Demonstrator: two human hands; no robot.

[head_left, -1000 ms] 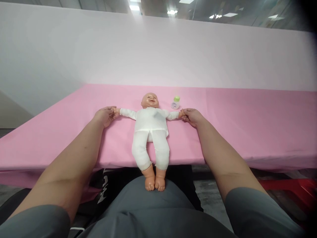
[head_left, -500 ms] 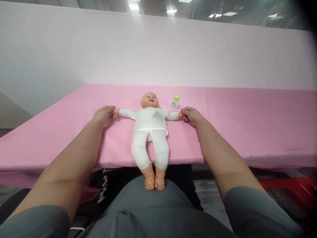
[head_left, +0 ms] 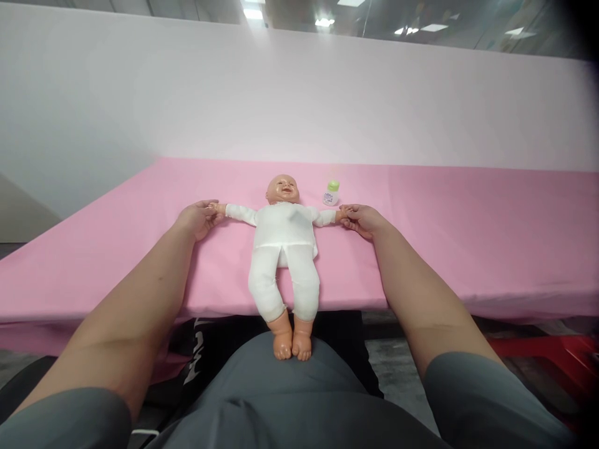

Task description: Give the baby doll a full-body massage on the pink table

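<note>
A baby doll in a white suit lies face up on the pink table, arms spread wide. Its bare feet hang over the near edge against my grey shirt. My left hand grips the doll's hand on the left side. My right hand grips the doll's other hand on the right. A small bottle with a green cap stands upright just behind the doll's right-side arm, close to my right hand.
A pale pink wall panel rises behind the table. Something red lies on the floor below the table's near right edge. A dark seat or bag shows under the table in front of me.
Nearly nothing: both hands keep hold of the doll's hands, and the right hand has shifted very slightly inward.
</note>
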